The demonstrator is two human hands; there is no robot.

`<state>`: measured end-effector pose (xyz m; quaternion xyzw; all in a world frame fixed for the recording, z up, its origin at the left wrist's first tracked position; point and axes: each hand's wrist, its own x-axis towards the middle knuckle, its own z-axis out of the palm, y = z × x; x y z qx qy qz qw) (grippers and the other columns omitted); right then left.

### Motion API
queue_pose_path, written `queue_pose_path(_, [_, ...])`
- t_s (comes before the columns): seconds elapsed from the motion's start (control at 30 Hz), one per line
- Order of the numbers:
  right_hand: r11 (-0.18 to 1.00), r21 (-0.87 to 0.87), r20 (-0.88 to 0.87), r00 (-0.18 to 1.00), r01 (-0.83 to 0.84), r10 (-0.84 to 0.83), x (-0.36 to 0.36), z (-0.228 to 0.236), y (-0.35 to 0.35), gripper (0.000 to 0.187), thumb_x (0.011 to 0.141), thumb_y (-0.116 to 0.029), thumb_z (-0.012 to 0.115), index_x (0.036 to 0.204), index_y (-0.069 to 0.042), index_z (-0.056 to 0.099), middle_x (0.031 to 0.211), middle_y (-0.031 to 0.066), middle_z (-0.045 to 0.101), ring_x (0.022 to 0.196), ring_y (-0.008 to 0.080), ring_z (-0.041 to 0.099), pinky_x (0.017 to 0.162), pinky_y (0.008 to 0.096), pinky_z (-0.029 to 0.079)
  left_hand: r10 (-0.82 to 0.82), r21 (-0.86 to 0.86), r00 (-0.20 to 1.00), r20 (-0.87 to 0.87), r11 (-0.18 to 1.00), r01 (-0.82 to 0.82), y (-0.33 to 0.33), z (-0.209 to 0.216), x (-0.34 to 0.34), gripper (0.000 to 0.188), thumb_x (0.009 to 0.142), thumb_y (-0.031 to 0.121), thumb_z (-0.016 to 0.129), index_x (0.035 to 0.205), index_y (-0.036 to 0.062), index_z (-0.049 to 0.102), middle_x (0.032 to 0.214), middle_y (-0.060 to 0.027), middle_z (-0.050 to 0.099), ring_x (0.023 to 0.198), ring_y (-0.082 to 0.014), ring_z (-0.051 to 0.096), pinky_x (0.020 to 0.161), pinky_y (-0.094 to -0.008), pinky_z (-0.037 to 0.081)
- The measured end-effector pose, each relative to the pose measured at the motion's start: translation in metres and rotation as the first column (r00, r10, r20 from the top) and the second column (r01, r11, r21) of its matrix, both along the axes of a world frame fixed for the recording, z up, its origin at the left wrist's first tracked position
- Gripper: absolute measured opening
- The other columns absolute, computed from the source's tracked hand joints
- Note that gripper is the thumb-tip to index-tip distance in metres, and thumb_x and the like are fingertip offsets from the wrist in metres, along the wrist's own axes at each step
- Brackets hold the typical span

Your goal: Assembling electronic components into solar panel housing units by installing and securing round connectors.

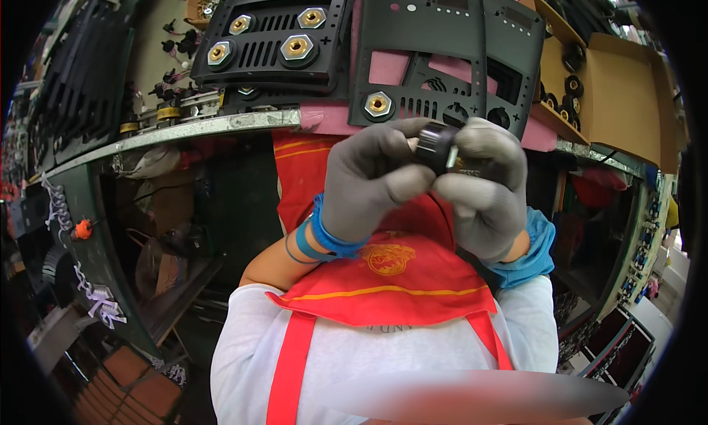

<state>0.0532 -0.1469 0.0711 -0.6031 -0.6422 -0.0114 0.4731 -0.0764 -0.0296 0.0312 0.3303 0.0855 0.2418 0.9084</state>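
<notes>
Fingers of the left hand (369,178) and right hand (483,185), gloved, pinch a small black knob (436,146) between them. One slip could drop it below the surface (221,124); black panel (442,56) lies at twelve o'clock.

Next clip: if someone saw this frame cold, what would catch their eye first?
Probably the two grey-gloved hands meeting at centre frame, the left hand and right hand pinching a small black round part between them. Just beyond, on the bench edge, lie black panels on pink padding, with brass-coloured hex fittings. Below the hands, a red apron fills the lower middle.
</notes>
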Motion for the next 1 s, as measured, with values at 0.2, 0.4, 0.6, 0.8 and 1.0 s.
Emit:
queue_pose_path(0.2, [0.836, -0.080, -0.215, 0.829, -0.542, 0.517, 0.008, 0.007, 0.007, 0.005, 0.085, -0.006, 0.062, 0.082, -0.009, 0.066, 0.095, 0.0076, 0.067, 0.087, 0.0287, 0.066, 0.096, 0.0507, 0.041, -0.372, -0.468, 0.915, 0.157, 0.788, 0.401, 0.002, -0.025, -0.001, 0.017, 0.091, 0.008, 0.060, 0.108, 0.0036, 0.059, 0.104, -0.0077, 0.065, 0.095, -0.0169, 0.064, 0.086, -0.0312, 0.052])
queue_pose_path(0.4, [0.963, -0.175, 0.022, 0.979, 0.204, -0.203, 0.058, 0.016, 0.001, 0.022, 0.079, -0.006, 0.069, 0.101, -0.003, 0.067, 0.107, 0.0153, 0.064, 0.099, 0.0281, 0.062, 0.085, 0.0378, 0.049, -0.342, -0.417, 0.884, 0.318, 0.787, 0.455, 0.008, -0.035, -0.002, 0.029, 0.095, 0.021, 0.058, 0.115, 0.0001, 0.056, 0.110, -0.0142, 0.063, 0.091, -0.0226, 0.066, 0.076, -0.0336, 0.056])
queue_pose_path(0.6, [0.947, -0.279, 0.083, 0.978, -0.160, 0.190, 0.032, 0.017, 0.009, 0.028, 0.074, -0.018, 0.077, 0.098, -0.009, 0.065, 0.103, 0.0095, 0.064, 0.085, 0.0299, 0.061, 0.075, 0.0364, 0.047, -0.386, -0.397, 0.912, 0.138, 0.822, 0.408, 0.002, -0.036, 0.004, 0.040, 0.096, 0.034, 0.059, 0.117, 0.0003, 0.054, 0.107, -0.0113, 0.062, 0.092, -0.0192, 0.063, 0.080, -0.0325, 0.053])
queue_pose_path(0.8, [0.955, -0.293, 0.171, 0.981, -0.040, 0.093, 0.023, 0.009, 0.010, 0.036, 0.069, -0.021, 0.080, 0.096, -0.006, 0.061, 0.111, 0.0170, 0.064, 0.091, 0.0344, 0.064, 0.078, 0.0408, 0.053, -0.361, -0.375, 0.932, 0.027, 0.860, 0.344, 0.000, -0.039, 0.000, 0.048, 0.094, 0.041, 0.061, 0.118, 0.0005, 0.054, 0.104, -0.0091, 0.062, 0.088, -0.0171, 0.060, 0.080, -0.0305, 0.049])
queue_pose_path(1.0, [0.986, -0.095, 0.145, 0.978, -0.137, 0.149, 0.053, 0.025, 0.030, 0.033, 0.071, -0.014, 0.079, 0.098, -0.006, 0.062, 0.114, 0.0178, 0.063, 0.093, 0.0348, 0.064, 0.082, 0.0402, 0.051, -0.372, -0.323, 0.928, -0.023, 0.881, 0.345, 0.003, -0.059, -0.010, 0.051, 0.094, 0.046, 0.056, 0.116, -0.0005, 0.055, 0.099, -0.0087, 0.061, 0.086, -0.0170, 0.058, 0.080, -0.0309, 0.046])
